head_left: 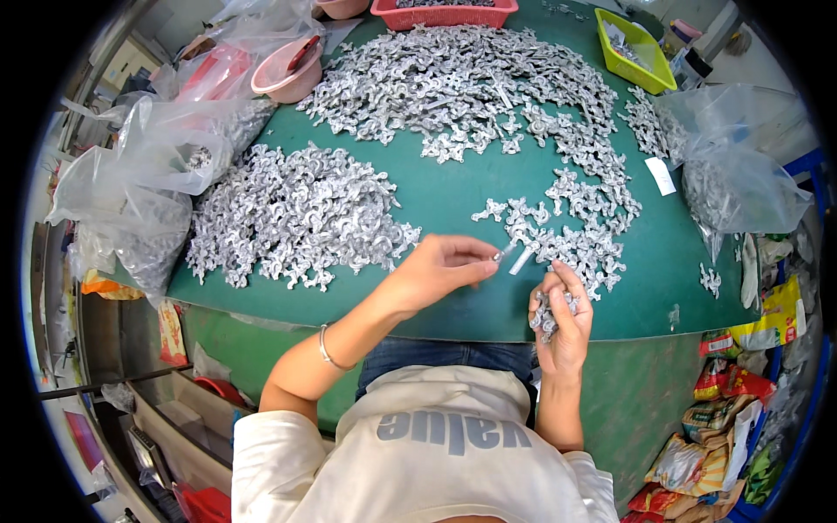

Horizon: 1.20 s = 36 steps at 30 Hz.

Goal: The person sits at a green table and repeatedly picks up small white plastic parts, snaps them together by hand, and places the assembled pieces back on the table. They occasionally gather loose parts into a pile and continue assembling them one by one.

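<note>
Nearest the body, the right hand (561, 318) is closed round a bunch of small silver metal parts (544, 315), fingers curled over them just off the near edge of the green table (453, 196). At about ten o'clock from it, the left hand (433, 272) pinches a single small metal piece (504, 254) between thumb and fingertips; the piece sticks out at three o'clock from those fingertips, just above the right hand and apart from it. A thin bracelet (326, 349) circles the left wrist.

Just past the pinched piece, at one o'clock, lies a loose trail of parts (575, 231) on the table, running up toward a far pile (453, 83). At ten o'clock from the left hand sits a dense left heap (292, 213).

Farther out, clear plastic bags (144, 187) with more parts slump at nine o'clock off the table's left edge, and another clear bag (737, 179) at two o'clock. Beyond, a pink bowl (288, 70) stands at eleven o'clock, a red basket (445, 13) at twelve, and a yellow tray (635, 50) at one. Snack packets (724, 418) lie on the floor at four o'clock.
</note>
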{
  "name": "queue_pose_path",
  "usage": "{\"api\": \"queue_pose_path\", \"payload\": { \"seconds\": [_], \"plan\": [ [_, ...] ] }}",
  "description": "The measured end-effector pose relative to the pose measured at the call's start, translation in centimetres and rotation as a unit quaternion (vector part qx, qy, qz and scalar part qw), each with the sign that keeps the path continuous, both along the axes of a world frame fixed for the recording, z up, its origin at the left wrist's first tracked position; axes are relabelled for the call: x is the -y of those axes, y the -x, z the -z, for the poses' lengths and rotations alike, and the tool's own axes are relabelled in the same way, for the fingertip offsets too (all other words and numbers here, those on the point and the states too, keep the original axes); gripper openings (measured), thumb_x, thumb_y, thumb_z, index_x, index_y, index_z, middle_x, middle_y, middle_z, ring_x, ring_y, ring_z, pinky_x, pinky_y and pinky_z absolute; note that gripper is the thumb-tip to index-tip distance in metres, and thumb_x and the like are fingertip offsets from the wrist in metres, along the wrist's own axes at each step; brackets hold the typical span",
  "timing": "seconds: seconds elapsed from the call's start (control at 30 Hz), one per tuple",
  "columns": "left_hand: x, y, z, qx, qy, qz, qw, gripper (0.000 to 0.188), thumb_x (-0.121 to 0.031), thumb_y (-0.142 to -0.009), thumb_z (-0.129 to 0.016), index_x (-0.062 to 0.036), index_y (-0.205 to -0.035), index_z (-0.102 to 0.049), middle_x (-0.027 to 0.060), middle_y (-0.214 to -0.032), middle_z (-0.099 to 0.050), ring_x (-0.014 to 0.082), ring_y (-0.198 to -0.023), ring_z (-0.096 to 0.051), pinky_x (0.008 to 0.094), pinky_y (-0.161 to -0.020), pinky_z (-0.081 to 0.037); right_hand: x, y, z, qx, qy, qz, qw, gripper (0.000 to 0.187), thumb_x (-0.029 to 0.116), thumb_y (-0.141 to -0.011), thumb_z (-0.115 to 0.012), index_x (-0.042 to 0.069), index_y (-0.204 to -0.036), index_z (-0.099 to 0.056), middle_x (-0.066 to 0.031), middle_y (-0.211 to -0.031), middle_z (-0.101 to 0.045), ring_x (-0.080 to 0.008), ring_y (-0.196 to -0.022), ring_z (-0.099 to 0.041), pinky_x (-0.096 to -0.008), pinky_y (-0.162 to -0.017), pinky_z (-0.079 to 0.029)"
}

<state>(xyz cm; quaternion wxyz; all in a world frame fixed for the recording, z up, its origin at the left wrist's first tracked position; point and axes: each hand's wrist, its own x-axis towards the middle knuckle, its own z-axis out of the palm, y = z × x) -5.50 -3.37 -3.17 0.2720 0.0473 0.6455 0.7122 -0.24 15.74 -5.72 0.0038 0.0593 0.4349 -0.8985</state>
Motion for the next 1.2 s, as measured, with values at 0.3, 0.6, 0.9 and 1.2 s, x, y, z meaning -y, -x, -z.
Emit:
{"api": "queue_pose_path", "payload": {
  "seconds": [0.3, 0.6, 0.9, 1.2],
  "plan": [
    [-1.3, -4.8, -1.1, 0.086, -0.335, -0.076, 0.935, 0.034, -0.005, -0.083, -0.053, 0.0023, -0.115, -0.047, 0.0159, -0.115, -0.052, 0.0229, -0.107, -0.051, 0.0359, -0.093, -0.040, 1.8, -1.9, -2.5, -0.054, -0.185, -0.028, 0.981, 0.012, -0.003, -0.075, -0.060, -0.005, -0.087, -0.057, -0.0086, -0.090, -0.057, -0.0099, -0.069, -0.054, -0.0214, -0.062, -0.044],
    [-2.3, -6.3, -1.8, 0.052, -0.292, -0.102, 0.950, 0.037, 0.002, -0.080, -0.055, 0.0030, -0.116, -0.046, 0.0137, -0.118, -0.050, 0.0169, -0.104, -0.050, 0.0301, -0.086, -0.042, 2.3, -2.5, -3.1, -0.070, -0.185, -0.014, 0.980, 0.006, 0.000, -0.079, -0.058, -0.005, -0.083, -0.056, -0.0085, -0.084, -0.058, -0.0099, -0.066, -0.054, -0.0207, -0.059, -0.042],
    [-0.4, -5.9, -2.2, -0.155, -0.176, -0.155, 0.960, 0.023, 0.008, -0.078, -0.057, 0.0068, -0.100, -0.055, 0.0100, -0.097, -0.055, 0.0142, -0.090, -0.054, 0.0250, -0.077, -0.046, 1.7, -2.9, -4.2, -0.111, -0.251, -0.005, 0.962, 0.005, -0.001, -0.079, -0.056, -0.004, -0.083, -0.055, -0.0094, -0.082, -0.057, -0.0106, -0.065, -0.054, -0.0211, -0.058, -0.042],
    [-1.0, -6.4, -2.8, -0.088, -0.231, -0.176, 0.953, 0.018, 0.007, -0.078, -0.057, 0.0075, -0.096, -0.057, 0.0096, -0.095, -0.057, 0.0110, -0.086, -0.055, 0.0224, -0.075, -0.047, 1.8, -3.3, -4.6, -0.055, -0.197, 0.013, 0.979, 0.011, 0.003, -0.081, -0.055, -0.003, -0.089, -0.053, -0.0093, -0.080, -0.056, -0.0109, -0.063, -0.055, -0.0209, -0.055, -0.042]
  ]
}}
